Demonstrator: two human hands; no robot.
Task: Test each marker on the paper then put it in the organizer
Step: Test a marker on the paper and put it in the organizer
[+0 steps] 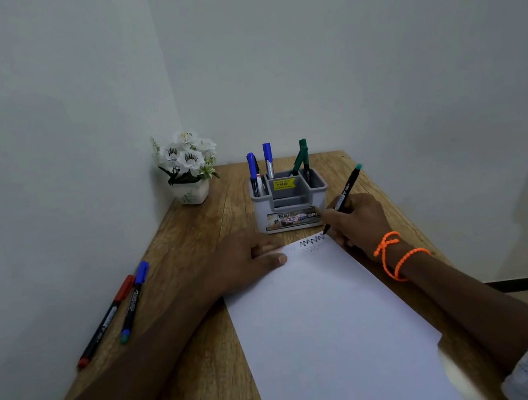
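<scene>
Marker tip on the paper, zigzag drawn.
The black marker (344,198) sits in the right hand (356,218) grip, closed around it; the left hand (247,261) lies flat, empty, on the paper (331,324). The organizer (289,201) holds blue and green markers.

A home study corner: small wooden desk (193,228), flower pot (191,193), bare walls.

Only readable bits are on the grey organizer (289,203): a yellow price sticker (284,184) says "49.00", and the front label (293,218) shows "OPL" and what looks like "42". Marker print is too blurry.
</scene>
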